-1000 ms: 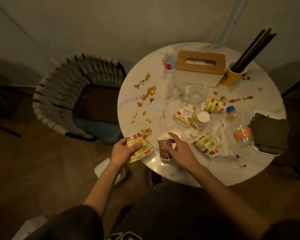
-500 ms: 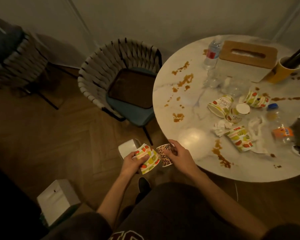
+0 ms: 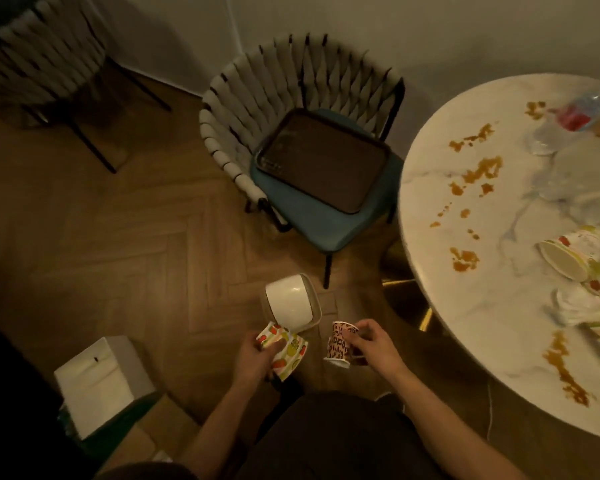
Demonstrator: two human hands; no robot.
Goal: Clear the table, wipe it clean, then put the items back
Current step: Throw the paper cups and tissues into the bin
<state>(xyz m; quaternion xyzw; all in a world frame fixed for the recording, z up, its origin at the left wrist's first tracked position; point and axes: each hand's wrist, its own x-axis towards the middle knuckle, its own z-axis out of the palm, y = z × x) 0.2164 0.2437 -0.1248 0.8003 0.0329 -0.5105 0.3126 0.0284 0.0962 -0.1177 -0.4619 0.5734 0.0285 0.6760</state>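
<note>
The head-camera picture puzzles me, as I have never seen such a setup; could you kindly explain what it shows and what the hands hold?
There is no machine here: a person wears a camera on the head, so the one view looks down at their own arms. The left hand grips a crumpled fruit-print paper cup; the right hand holds a brown-patterned paper cup. Both are off the table, near what looks like a white bin on the floor. The table, at right, bears brown stains, a tipped paper cup and crumpled tissue. A dark tray lies on the chair.
</note>
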